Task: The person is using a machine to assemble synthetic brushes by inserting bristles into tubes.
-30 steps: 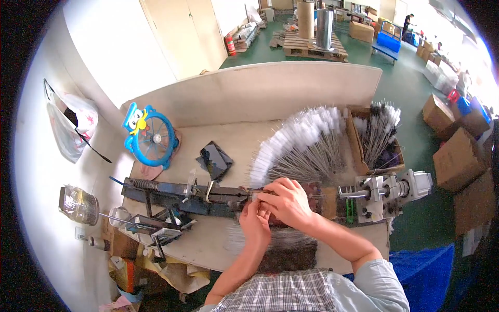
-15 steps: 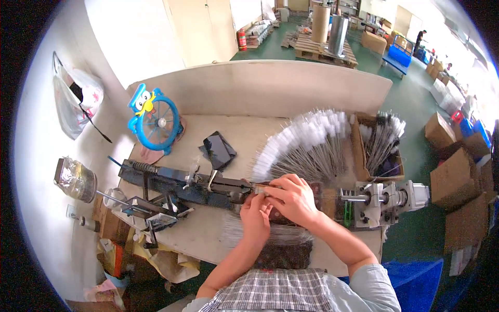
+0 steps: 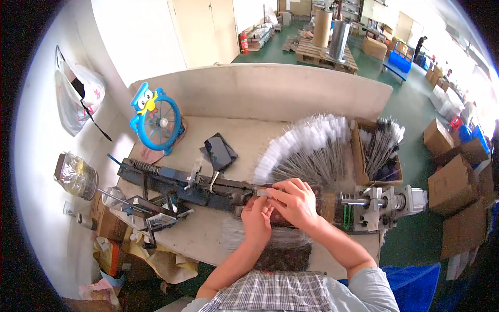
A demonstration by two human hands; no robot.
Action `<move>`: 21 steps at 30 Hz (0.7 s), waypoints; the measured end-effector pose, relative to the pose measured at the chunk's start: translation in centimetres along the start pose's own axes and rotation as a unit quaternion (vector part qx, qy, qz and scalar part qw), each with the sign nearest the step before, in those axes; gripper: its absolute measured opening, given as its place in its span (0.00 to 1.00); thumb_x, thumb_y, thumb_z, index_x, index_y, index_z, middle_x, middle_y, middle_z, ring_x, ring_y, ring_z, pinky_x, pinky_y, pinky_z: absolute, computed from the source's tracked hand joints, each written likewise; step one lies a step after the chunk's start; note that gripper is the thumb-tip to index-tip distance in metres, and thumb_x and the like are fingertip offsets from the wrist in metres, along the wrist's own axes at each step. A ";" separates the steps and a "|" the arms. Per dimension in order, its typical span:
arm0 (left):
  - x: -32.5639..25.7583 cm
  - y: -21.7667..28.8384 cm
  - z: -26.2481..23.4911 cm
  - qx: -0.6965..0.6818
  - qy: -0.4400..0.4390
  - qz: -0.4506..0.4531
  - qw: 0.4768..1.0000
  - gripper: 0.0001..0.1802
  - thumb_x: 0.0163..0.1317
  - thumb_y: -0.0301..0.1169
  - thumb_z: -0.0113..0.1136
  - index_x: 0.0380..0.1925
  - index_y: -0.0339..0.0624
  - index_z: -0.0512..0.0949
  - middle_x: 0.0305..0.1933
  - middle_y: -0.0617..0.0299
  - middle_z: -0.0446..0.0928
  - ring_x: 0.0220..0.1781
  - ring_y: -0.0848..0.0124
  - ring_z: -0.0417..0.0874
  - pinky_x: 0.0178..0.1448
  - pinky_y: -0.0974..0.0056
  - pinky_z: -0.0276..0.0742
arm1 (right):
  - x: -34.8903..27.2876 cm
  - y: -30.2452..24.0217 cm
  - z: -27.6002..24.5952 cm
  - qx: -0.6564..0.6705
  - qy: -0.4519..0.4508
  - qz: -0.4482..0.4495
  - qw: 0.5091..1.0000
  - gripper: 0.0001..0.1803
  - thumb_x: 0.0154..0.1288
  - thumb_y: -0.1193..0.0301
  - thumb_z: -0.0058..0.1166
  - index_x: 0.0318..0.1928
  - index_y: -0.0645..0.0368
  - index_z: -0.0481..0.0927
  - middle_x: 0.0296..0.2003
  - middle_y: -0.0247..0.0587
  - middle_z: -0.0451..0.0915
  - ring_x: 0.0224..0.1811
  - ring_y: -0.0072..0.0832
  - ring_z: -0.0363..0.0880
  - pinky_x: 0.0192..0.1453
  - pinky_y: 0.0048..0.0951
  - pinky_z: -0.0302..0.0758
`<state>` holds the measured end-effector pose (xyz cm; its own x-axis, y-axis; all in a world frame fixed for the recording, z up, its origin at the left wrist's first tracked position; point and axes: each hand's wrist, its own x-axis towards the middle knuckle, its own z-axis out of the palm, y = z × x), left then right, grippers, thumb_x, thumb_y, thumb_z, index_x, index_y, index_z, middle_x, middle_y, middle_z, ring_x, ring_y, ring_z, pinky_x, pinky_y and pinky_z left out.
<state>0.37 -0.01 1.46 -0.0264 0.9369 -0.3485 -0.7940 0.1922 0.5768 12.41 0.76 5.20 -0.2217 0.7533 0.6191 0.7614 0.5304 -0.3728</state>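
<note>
Green-floored workroom, pale workbench (image 3: 249, 136), cartons (image 3: 452, 182) well off to the right of the hands. From my end I see the left hand (image 3: 257, 221) and right hand (image 3: 295, 202) close together, fingers of both bunched at a small whitish piece (image 3: 262, 192). The piece sits right at their fingertips; I can't tell which hand clamps it, fingers hide the contact. Dark bar fixture (image 3: 171, 179) runs out left of the left hand. Fan of white-tipped brushes (image 3: 306, 148) lies just beyond the right hand; motor unit (image 3: 415, 200) right of it. I log loose pale wires (image 3: 236, 234) beside the left wrist, dark flat device (image 3: 221, 153) beyond, left of the left hand.
</note>
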 end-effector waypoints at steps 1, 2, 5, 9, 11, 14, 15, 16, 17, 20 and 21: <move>-0.2 0.1 0.2 0.005 -0.003 0.008 1.000 0.02 0.59 0.24 0.54 0.33 0.39 0.73 0.36 0.62 0.76 0.38 0.74 0.77 0.47 0.68 0.72 | -0.1 0.0 -0.1 0.000 0.000 0.004 1.000 0.14 0.44 0.67 0.64 0.36 0.52 0.84 0.36 0.31 0.80 0.40 0.30 0.76 0.43 0.33 0.72; -0.3 0.1 0.2 0.011 -0.005 0.016 1.000 0.02 0.60 0.24 0.54 0.33 0.39 0.73 0.37 0.62 0.77 0.37 0.75 0.77 0.47 0.68 0.72 | 0.0 0.1 -0.1 0.000 -0.008 0.005 1.000 0.13 0.45 0.67 0.63 0.36 0.51 0.84 0.36 0.31 0.80 0.41 0.30 0.76 0.43 0.33 0.72; -0.1 -0.1 -0.1 0.025 -0.007 0.019 0.999 0.05 0.59 0.25 0.55 0.36 0.41 0.72 0.37 0.64 0.77 0.38 0.75 0.78 0.45 0.68 0.73 | 0.0 0.2 -0.1 0.001 -0.014 0.004 1.000 0.13 0.45 0.68 0.63 0.36 0.51 0.84 0.37 0.31 0.79 0.41 0.30 0.75 0.43 0.33 0.71; 0.3 -0.3 -0.4 0.024 -0.010 0.014 1.000 0.06 0.59 0.25 0.56 0.36 0.42 0.72 0.37 0.64 0.77 0.37 0.75 0.78 0.44 0.69 0.73 | 0.0 0.3 -0.1 0.011 -0.012 -0.004 1.000 0.13 0.45 0.68 0.62 0.36 0.51 0.84 0.37 0.31 0.79 0.42 0.31 0.75 0.43 0.33 0.71; 0.2 -0.3 -0.1 0.020 -0.005 0.015 1.000 0.05 0.59 0.25 0.56 0.35 0.43 0.72 0.35 0.64 0.77 0.36 0.75 0.78 0.42 0.69 0.73 | 0.1 0.5 -0.1 0.013 -0.014 -0.006 1.000 0.13 0.45 0.68 0.62 0.36 0.52 0.84 0.37 0.32 0.79 0.42 0.31 0.75 0.44 0.33 0.71; 0.3 -0.3 -0.5 0.011 -0.006 0.008 1.000 0.05 0.61 0.30 0.53 0.37 0.43 0.72 0.36 0.65 0.76 0.38 0.75 0.76 0.45 0.68 0.72 | 0.3 0.2 -0.1 0.015 -0.019 -0.013 1.000 0.14 0.45 0.68 0.62 0.36 0.52 0.84 0.37 0.32 0.79 0.42 0.31 0.75 0.44 0.34 0.72; 0.4 -0.3 -0.5 0.011 -0.007 0.007 1.000 0.05 0.61 0.30 0.53 0.37 0.43 0.72 0.36 0.65 0.76 0.38 0.75 0.76 0.45 0.68 0.72 | 0.5 0.3 -0.1 0.013 -0.021 -0.018 1.000 0.14 0.45 0.67 0.62 0.36 0.52 0.84 0.38 0.32 0.79 0.42 0.32 0.75 0.45 0.34 0.72; 0.3 -0.3 -0.3 -0.002 0.004 -0.004 1.000 0.09 0.63 0.35 0.50 0.38 0.43 0.72 0.37 0.65 0.75 0.40 0.74 0.76 0.48 0.66 0.71 | 0.5 0.3 -0.2 0.012 -0.021 -0.018 1.000 0.14 0.45 0.67 0.62 0.36 0.52 0.84 0.38 0.32 0.79 0.42 0.32 0.75 0.45 0.34 0.72; 0.3 -0.3 -0.2 -0.015 0.015 -0.016 1.000 0.13 0.64 0.40 0.47 0.39 0.43 0.71 0.39 0.64 0.74 0.42 0.73 0.75 0.50 0.65 0.70 | 0.4 0.4 -0.3 0.015 -0.023 -0.014 1.000 0.14 0.44 0.67 0.62 0.36 0.52 0.84 0.37 0.32 0.79 0.43 0.32 0.75 0.45 0.34 0.72; 0.3 0.0 0.1 -0.028 0.027 -0.026 0.999 0.21 0.65 0.48 0.41 0.43 0.43 0.70 0.43 0.62 0.73 0.44 0.70 0.74 0.54 0.61 0.67 | 0.7 0.2 -0.7 0.025 -0.020 -0.012 0.999 0.15 0.44 0.66 0.63 0.37 0.53 0.83 0.37 0.33 0.79 0.43 0.32 0.75 0.45 0.33 0.71; 0.1 0.2 0.1 -0.029 0.027 -0.026 0.999 0.21 0.65 0.48 0.41 0.43 0.43 0.70 0.43 0.62 0.73 0.44 0.70 0.74 0.54 0.61 0.67 | 0.8 0.2 -1.0 0.028 -0.016 -0.011 0.999 0.15 0.45 0.65 0.63 0.37 0.53 0.83 0.36 0.32 0.80 0.44 0.32 0.75 0.46 0.33 0.71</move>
<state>0.32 0.17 1.62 -0.0152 0.9087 -0.4171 -0.8290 0.2218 0.5134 12.99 1.01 6.33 -0.2592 0.7526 0.6053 0.7202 0.5682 -0.3981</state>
